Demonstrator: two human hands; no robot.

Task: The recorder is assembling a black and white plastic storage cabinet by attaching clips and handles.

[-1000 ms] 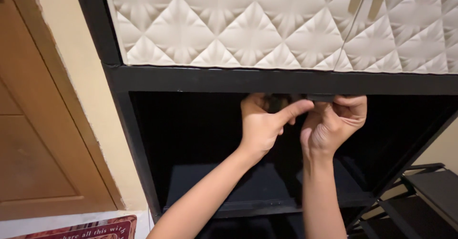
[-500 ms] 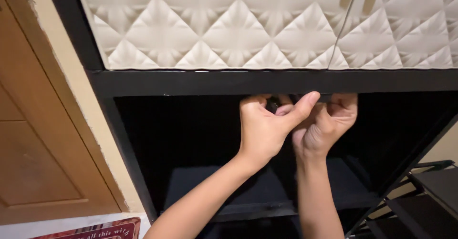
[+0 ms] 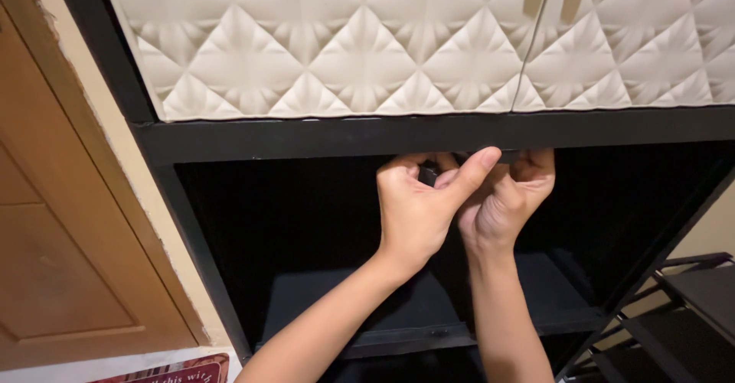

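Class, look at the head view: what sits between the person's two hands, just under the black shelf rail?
A small dark part, pinched between the left hand and right hand under the black rail; too shadowed to identify.

Black open shelf unit (image 3: 321,136) beneath cream diamond-patterned doors (image 3: 329,39), dark lower board (image 3: 398,329) inside.

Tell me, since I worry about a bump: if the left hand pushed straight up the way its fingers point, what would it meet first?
Probably the black shelf rail right above the left hand, whose fingertips already sit at its underside; depth is unclear.
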